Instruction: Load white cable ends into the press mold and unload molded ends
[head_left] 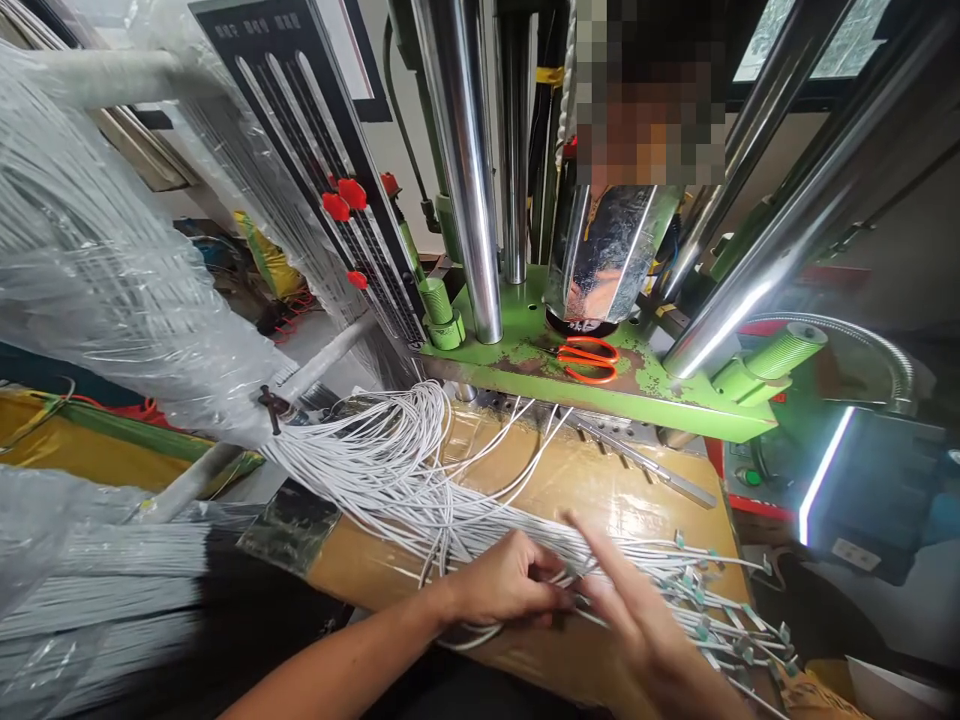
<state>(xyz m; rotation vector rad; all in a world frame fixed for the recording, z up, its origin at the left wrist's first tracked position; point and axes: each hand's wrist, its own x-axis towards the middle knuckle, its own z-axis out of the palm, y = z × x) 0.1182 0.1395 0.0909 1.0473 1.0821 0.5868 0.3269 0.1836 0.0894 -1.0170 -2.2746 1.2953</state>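
Observation:
A thick bundle of thin white cables point(390, 490) runs left to right across a tape-covered cardboard surface point(600, 470). Small greenish connector ends point(701, 590) fan out from the bundle at the right. My left hand point(510, 580) is closed, thumb and fingers pinched on white cable at the near side of the bundle. Just right of it, over the cables, my right hand point(630, 610) is slightly blurred. One of its fingers stretches up and away from the others, which are close to my left fingertips. Whether the right hand touches a cable I cannot tell.
Behind the cables stands a green machine plate point(510, 350) with upright steel columns point(469, 180). Orange-handled scissors point(589, 360) lie on it. A slim metal bar point(645, 462) rests on the board. Plastic-wrapped cable hanks point(112, 240) hang at left; a lit box point(870, 490) stands right.

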